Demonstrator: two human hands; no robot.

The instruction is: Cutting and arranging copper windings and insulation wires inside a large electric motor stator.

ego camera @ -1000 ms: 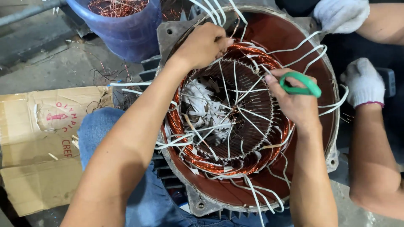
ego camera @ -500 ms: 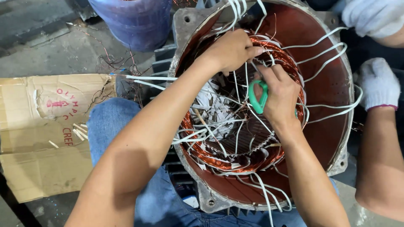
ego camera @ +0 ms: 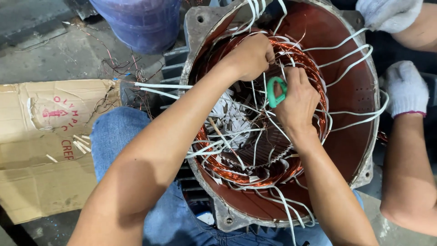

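A large motor stator housing point(ego camera: 359, 105) lies open below me, red-brown inside, with a ring of copper windings point(ego camera: 236, 171) and several white sleeved leads point(ego camera: 350, 68) spilling over its rim. My left hand point(ego camera: 249, 55) is closed at the far side of the copper ring, pinching wires there. My right hand point(ego camera: 298, 98) sits just beside it, gripping green-handled scissors point(ego camera: 275, 92) whose blades are hidden among the wires. White paper slot strips point(ego camera: 230, 116) fill the bore.
Another person's two white-gloved hands point(ego camera: 403, 86) rest at the housing's right edge. A blue plastic bucket point(ego camera: 141, 20) stands at the top left. Flattened cardboard point(ego camera: 43, 146) with loose white strips lies on the left. My jeans-clad knee point(ego camera: 118, 136) is under my left arm.
My right hand with the green scissors has moved from the right rim toward the far side of the winding, close beside my left hand. My left hand stays on the wires.
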